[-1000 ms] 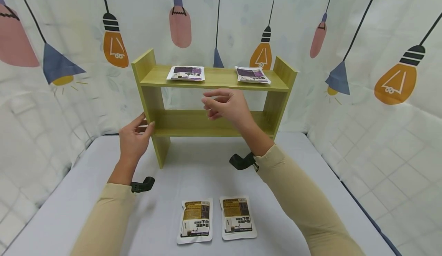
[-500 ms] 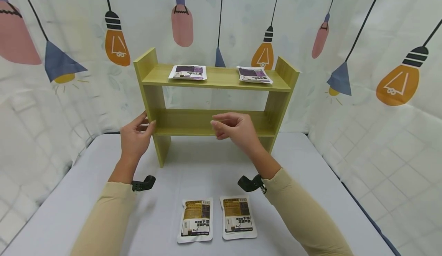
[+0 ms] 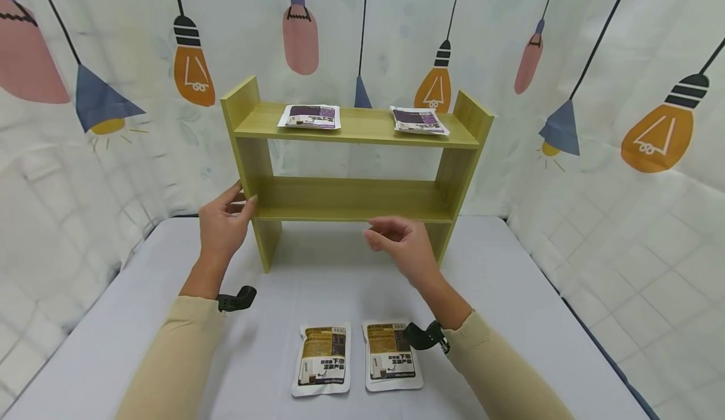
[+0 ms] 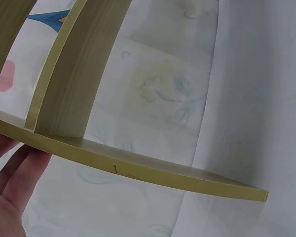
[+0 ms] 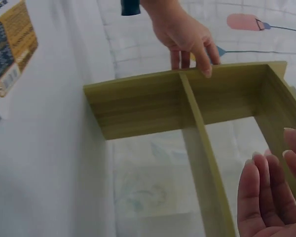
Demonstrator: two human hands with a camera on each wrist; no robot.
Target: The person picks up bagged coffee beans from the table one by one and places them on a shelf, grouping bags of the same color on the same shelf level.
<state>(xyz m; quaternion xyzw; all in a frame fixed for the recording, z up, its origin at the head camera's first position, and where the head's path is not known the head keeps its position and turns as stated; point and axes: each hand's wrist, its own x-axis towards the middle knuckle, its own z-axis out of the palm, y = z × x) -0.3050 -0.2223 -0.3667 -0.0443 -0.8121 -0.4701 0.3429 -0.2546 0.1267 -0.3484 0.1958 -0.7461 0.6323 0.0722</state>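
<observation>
A yellow-green wooden shelf (image 3: 351,135) with two boards stands at the back of the grey table (image 3: 510,294). My left hand (image 3: 223,221) holds its left side panel at the height of the lower board, thumb on the front edge and fingers on the outer face; the right wrist view shows this hand (image 5: 187,37) on the panel's edge. My right hand (image 3: 399,244) hangs in the air in front of the lower board, fingers loosely curled, holding nothing. Two purple packets (image 3: 309,116) (image 3: 419,121) lie on the top board. Two brown packets (image 3: 321,358) (image 3: 391,354) lie side by side near me.
A curtain printed with light bulbs (image 3: 651,130) closes in the table at the back and both sides. The lower board (image 3: 351,199) carries nothing. The right-hand brown packet is partly hidden by the black wrist mount (image 3: 425,335).
My right hand has come down from just under the top board to below the lower board and nearer to me. The left hand stays on the side panel.
</observation>
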